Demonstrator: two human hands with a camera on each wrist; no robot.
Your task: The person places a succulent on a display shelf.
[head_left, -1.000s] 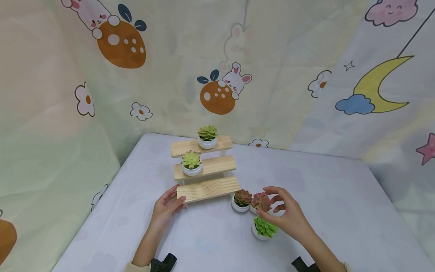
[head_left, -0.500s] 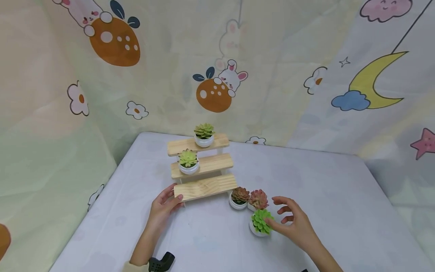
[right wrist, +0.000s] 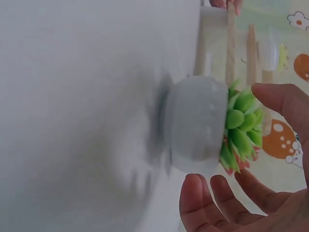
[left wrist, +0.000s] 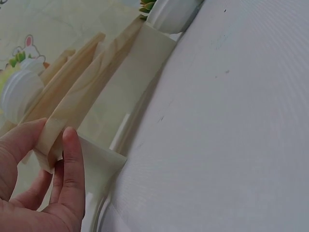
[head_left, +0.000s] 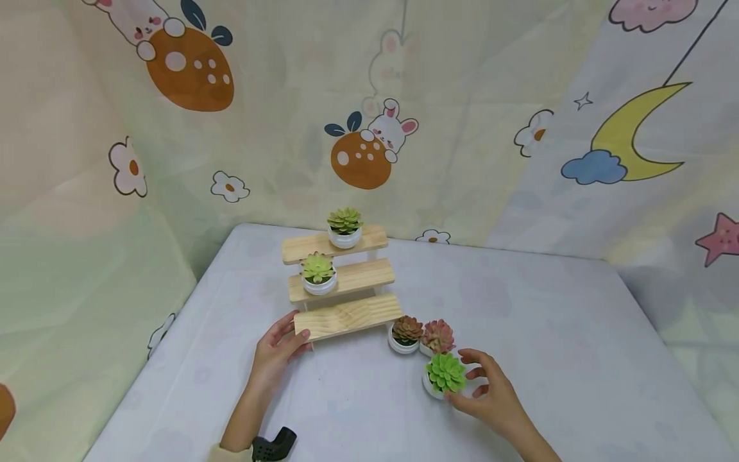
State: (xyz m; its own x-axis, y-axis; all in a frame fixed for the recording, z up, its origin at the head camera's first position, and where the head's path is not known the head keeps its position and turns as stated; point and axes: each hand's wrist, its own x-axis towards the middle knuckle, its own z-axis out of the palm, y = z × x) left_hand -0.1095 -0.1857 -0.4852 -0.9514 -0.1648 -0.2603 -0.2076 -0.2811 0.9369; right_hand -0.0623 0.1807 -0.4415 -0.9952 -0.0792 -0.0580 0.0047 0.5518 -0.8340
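Note:
A three-step shelf with wooden boards stands on the table. My left hand (head_left: 276, 346) pinches the left end of its lowest board (head_left: 349, 317), thumb on one face and fingers on the other in the left wrist view. My right hand (head_left: 491, 394) is at a bright green potted succulent (head_left: 446, 372), thumb and fingers spread on either side. In the right wrist view its fingertips (right wrist: 193, 186) are right at the white pot (right wrist: 198, 125), and the thumb is by the leaves. A brown succulent (head_left: 407, 330) and a pinkish-red succulent (head_left: 439, 336) stand just behind it.
A light green succulent (head_left: 344, 221) sits on the shelf's top board (head_left: 374, 237), and a second pale green succulent (head_left: 317, 269) on the middle board (head_left: 369, 276). A printed cloth backdrop (head_left: 462, 128) rises behind the white-covered table (head_left: 548, 321).
My right hand has moved from the pinkish-red succulent toward me, to the bright green one. My left hand keeps its hold on the lowest board. The head view has shifted slightly.

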